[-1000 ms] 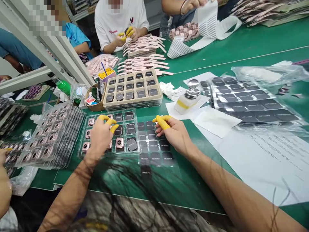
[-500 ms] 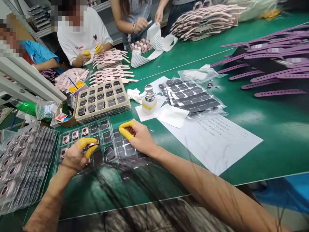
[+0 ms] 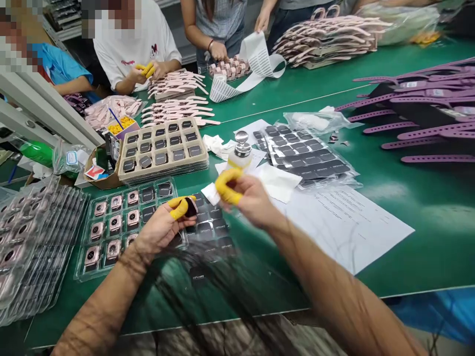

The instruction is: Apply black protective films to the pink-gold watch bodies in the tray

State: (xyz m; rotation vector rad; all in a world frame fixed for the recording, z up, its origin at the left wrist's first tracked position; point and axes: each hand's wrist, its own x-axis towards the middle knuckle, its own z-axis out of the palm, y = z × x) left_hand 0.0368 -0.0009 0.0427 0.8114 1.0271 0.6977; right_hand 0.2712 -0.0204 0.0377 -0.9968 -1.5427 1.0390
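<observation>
My left hand [image 3: 166,222], with yellow finger cots on, pinches a smartwatch [image 3: 191,206] with a pink case and dark face, tilted above the table. My right hand [image 3: 245,193], also in yellow finger cots and blurred, is closed in a pinch to its right. A small thin pale piece [image 3: 211,193] shows at its fingertips; its kind is not clear. Under my left hand lies a clear plastic tray [image 3: 106,195] of pink watches and dark square pieces. Beside it a sheet of black square stickers [image 3: 217,227] lies flat, partly hidden by hair.
Stacked watch trays [image 3: 25,247] stand at left. Behind are a beige tray [image 3: 163,170] of dark squares and a pump bottle [image 3: 239,153]. Printed paper [image 3: 356,232], black sheets [image 3: 302,153] and purple straps [image 3: 426,123] lie to the right. Co-workers sit and stand across the table.
My left hand has moved right with the watch, which is now turned. My right hand has lifted from the sticker sheet and moved right, a pale piece now at its fingertips.
</observation>
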